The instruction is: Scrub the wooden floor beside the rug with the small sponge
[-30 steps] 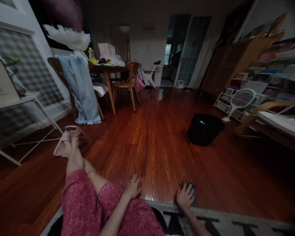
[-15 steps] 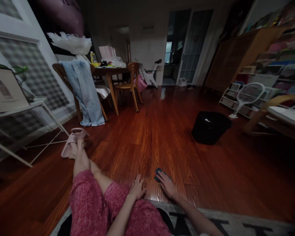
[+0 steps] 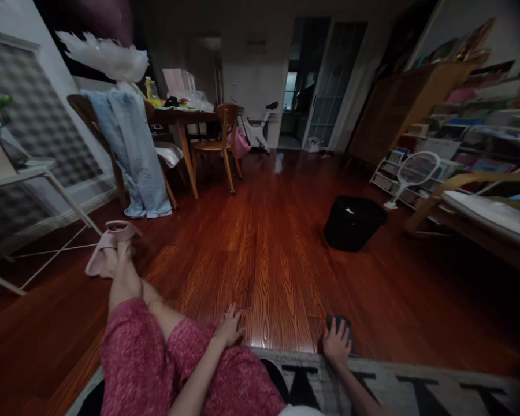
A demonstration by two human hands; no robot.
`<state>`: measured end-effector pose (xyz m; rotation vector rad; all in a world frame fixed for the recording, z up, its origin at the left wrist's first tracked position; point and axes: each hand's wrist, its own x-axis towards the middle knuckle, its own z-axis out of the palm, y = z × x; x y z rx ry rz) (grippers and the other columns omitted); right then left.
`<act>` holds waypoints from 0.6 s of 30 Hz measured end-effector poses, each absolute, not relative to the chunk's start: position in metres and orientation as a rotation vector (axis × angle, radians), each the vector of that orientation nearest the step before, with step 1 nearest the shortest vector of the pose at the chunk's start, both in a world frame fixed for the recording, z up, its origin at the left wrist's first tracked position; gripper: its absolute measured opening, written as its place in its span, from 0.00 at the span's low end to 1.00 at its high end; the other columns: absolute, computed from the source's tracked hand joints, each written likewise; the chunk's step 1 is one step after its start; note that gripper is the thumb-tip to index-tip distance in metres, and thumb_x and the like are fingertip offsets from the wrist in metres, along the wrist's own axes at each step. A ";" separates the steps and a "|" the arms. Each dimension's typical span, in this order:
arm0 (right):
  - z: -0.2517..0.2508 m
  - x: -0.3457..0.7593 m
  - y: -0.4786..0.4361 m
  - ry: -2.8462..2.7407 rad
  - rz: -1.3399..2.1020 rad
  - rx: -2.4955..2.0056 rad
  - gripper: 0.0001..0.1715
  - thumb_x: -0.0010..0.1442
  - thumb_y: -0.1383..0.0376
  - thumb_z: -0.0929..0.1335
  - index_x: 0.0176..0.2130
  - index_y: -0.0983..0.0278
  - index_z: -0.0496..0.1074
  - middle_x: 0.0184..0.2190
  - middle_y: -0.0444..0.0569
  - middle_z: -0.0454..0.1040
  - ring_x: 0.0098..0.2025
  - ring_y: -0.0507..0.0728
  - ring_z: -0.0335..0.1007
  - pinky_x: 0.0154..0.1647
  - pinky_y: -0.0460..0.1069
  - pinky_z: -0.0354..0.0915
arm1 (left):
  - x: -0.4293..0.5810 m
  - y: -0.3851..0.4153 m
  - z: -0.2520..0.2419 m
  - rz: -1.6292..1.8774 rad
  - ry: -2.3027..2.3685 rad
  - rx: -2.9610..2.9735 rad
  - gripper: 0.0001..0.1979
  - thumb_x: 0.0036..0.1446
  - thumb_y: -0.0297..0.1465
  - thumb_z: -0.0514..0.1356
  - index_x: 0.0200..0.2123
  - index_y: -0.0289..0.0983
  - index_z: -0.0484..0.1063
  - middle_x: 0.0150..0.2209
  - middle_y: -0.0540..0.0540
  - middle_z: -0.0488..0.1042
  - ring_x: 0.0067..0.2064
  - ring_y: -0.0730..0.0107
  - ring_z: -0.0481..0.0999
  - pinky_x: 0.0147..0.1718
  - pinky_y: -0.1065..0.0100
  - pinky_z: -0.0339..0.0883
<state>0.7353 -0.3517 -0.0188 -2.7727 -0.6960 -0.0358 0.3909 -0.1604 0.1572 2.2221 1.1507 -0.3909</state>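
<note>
Our right hand (image 3: 337, 344) is splayed over a cloth (image 3: 349, 330), probably, on the floor (image 3: 264, 260) beside the rug (image 3: 387, 370) edge; left hand (image 3: 229, 328) released.

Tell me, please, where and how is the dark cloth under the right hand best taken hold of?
Probably by the far edge of the dark cloth, pinched from above. It lies low on the wood floor, and the right hand covers its near part, while that edge shows past the fingers. Any folds are too dark to tell.
</note>
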 end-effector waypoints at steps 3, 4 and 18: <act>-0.011 0.693 -0.316 -0.951 0.026 -2.758 0.36 0.66 0.61 0.51 0.70 0.65 0.55 0.73 0.56 0.45 0.73 0.66 0.42 0.68 0.65 0.46 | 0.391 -0.160 0.157 -0.392 1.152 2.245 0.37 0.61 0.38 0.52 0.71 0.32 0.49 0.74 0.39 0.33 0.73 0.56 0.34 0.69 0.54 0.41; -0.007 0.677 -0.303 -1.063 0.043 -2.730 0.36 0.66 0.61 0.51 0.69 0.65 0.56 0.73 0.55 0.45 0.73 0.65 0.41 0.69 0.64 0.45 | 0.390 -0.160 0.156 -0.387 1.154 2.249 0.37 0.61 0.38 0.52 0.71 0.32 0.49 0.74 0.40 0.33 0.73 0.56 0.34 0.69 0.54 0.41; 0.011 0.648 -0.247 -1.993 0.252 -2.044 0.31 0.68 0.61 0.54 0.68 0.52 0.58 0.72 0.45 0.52 0.72 0.56 0.44 0.70 0.59 0.48 | 0.383 -0.160 0.148 -0.068 1.013 2.306 0.36 0.65 0.35 0.51 0.72 0.36 0.44 0.74 0.41 0.35 0.73 0.60 0.33 0.69 0.54 0.39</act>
